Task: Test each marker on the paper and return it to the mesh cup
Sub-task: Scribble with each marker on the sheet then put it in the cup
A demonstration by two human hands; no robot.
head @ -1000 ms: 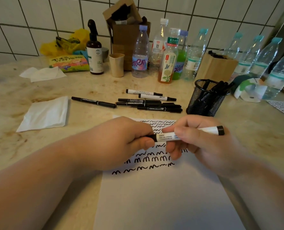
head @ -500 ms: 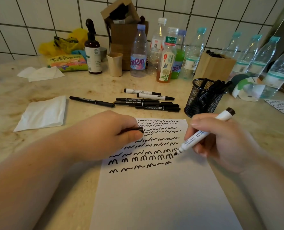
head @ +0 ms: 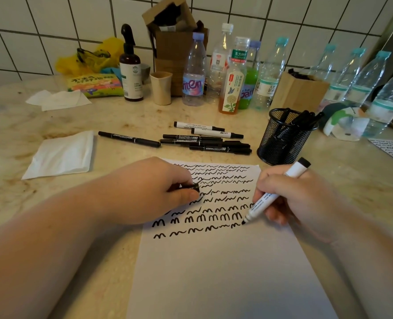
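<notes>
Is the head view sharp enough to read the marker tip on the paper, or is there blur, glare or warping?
Head view: marker tip and scribbles on the paper read sharp; forearms at the lower edge look soft; wide-angle warp bows the tile lines and leans the bottles at right; lighting soft, no glare on the paper.

not much legible here tbh. The clear water bottle (head: 193, 72) in the upper middle of the frame has "nten" on its purple-pink label, first letter cut off. The amber tea bottle (head: 233, 81) right of it has a green band reading 东方树叶. A black marker (head: 220, 148) lying mid-frame says "TWIN MARKER". The yellow packet's (head: 94, 85) print at upper left is too blurry
</notes>
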